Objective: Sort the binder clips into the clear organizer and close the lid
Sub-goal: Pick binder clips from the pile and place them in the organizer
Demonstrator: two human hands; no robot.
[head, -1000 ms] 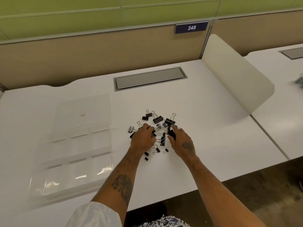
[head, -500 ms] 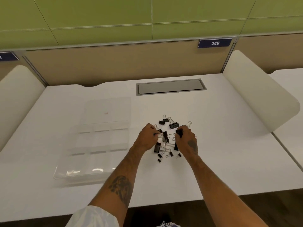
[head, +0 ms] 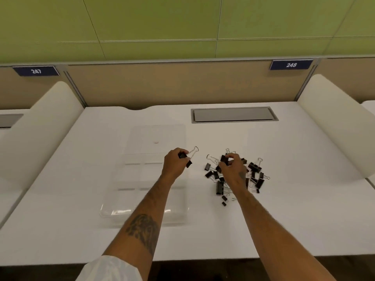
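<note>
A heap of black binder clips [head: 254, 172] with wire handles lies on the white desk [head: 304, 199]. Left of it sits the clear organizer [head: 132, 179], its compartments showing and its clear lid [head: 158, 138] lying open flat behind it. My left hand [head: 174, 163] hovers over the organizer's right side and grips black binder clips [head: 187, 158], one wire handle sticking out to the right. My right hand [head: 233, 167] is over the heap, its fingers pinching a black clip [head: 224, 159].
A grey cable hatch [head: 233, 114] is set into the desk at the back. Curved white dividers stand at the left [head: 40, 126] and the right [head: 334, 122]. A beige partition with number plates 247 and 248 runs behind.
My left hand has lifted clips out of the heap and moved left over the organizer. My right hand stays at the heap. The camera view has shifted left.
</note>
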